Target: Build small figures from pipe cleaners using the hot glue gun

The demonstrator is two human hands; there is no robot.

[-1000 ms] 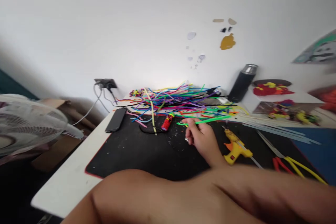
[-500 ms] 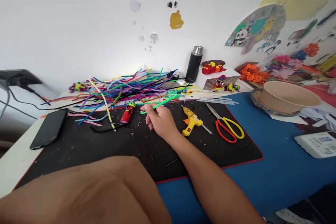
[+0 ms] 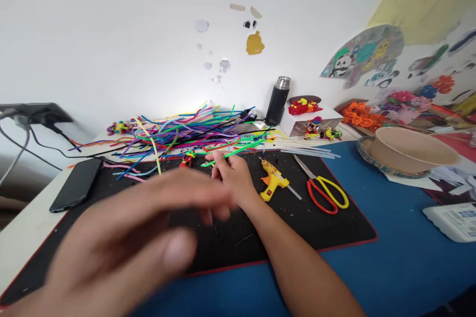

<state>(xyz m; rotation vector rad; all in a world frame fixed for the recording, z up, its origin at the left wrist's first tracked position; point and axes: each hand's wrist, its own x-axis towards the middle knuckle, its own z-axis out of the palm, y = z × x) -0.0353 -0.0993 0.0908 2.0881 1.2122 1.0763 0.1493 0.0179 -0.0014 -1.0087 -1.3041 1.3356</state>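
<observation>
Left hand [image 3: 122, 237]: nearest the camera, blurred, raised above the near left part of the black mat [image 3: 297, 230]. Fingers bent, thumb set apart from them; nothing visible between, so read as loose and unloaded. It covers part of the mat behind it.

Right hand [image 3: 235, 176]: beyond the left and to its right, over the mat's far half. Thumb and fingers pinch a green pipe cleaner [image 3: 247, 147], which slants up and away to the right, with a short curled end projecting left of the fingertips.

Just left of the right hand: small red figure [image 3: 188, 159] with a green and yellow top, its lower part hidden behind the left hand. Beyond both hands: heap of loose pipe cleaners [image 3: 186, 129], mixed colours, along the wall side of the desk [image 3: 390, 257].

Right of the right hand: yellow glue gun [image 3: 274, 181], a clear stick projecting from its rear; farther right, scissors [image 3: 316, 177], blades parted slightly, one handle red, the other yellow. Both lie on the mat. Beyond the right hand, to its right: black flask [image 3: 277, 104], standing beside a white box [image 3: 292, 121]. Beyond the left hand, to its left: dark phone [image 3: 76, 185], lying flat.
</observation>
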